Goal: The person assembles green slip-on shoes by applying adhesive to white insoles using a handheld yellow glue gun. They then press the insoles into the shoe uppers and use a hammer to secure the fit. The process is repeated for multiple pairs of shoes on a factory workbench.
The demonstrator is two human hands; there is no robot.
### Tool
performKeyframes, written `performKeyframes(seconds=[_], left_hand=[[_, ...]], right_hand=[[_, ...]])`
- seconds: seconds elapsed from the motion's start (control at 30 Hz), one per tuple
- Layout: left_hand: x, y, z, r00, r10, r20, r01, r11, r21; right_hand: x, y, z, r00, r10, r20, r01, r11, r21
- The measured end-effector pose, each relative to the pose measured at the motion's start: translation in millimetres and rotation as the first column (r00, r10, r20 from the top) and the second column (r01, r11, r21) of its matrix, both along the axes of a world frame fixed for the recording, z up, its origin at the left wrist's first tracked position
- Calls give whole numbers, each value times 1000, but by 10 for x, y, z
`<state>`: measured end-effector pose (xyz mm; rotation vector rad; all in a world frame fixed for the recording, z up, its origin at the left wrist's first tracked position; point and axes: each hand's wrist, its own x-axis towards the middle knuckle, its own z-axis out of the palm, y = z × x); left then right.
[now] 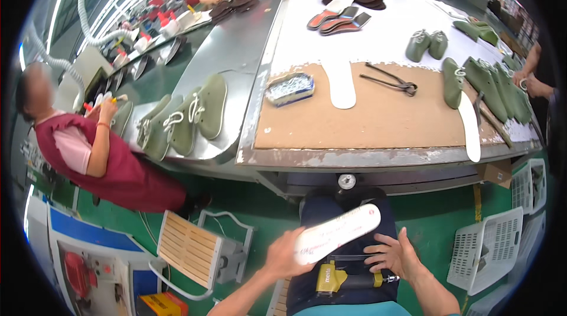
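A white insole (339, 232) with markings on its face is held over my lap, its near end gripped by my left hand (283, 255). Just to its right, my right hand (397, 255) is open, fingers spread and holding nothing. Across my thighs lies a yellow and black air staple gun (332, 279), below the insole and close to my right fingers. On the workbench ahead are another white insole (341, 88) and a pair of metal pincers (393, 82). A third white insole (471, 130) overhangs the bench's front edge at the right, beside a green shoe (453, 84).
Several green shoes (211, 106) stand on the metal table at left, others (487, 88) at right. A blue-and-white box (289, 88) sits on the brown board (378, 121). Co-workers stand left, far and right. A white crate (484, 251) and a slatted seat (188, 248) flank me.
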<state>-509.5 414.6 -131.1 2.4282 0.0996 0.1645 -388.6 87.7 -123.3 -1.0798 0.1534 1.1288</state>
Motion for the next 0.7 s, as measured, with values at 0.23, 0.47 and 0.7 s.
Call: performKeyframes(seconds=[0.23, 0.47, 0.7], left_hand=[[114, 499, 794, 799, -291, 526, 52, 905, 421], [1067, 760, 1778, 869, 41, 493, -180, 955, 237], [1654, 1225, 891, 760, 359, 542, -464, 884, 64]], right_hand=[[370, 725, 839, 964, 159, 215, -233, 893, 385], [1060, 2005, 1400, 197, -17, 980, -119, 992, 42], [1729, 1971, 937, -51, 252, 966, 316, 922, -223]])
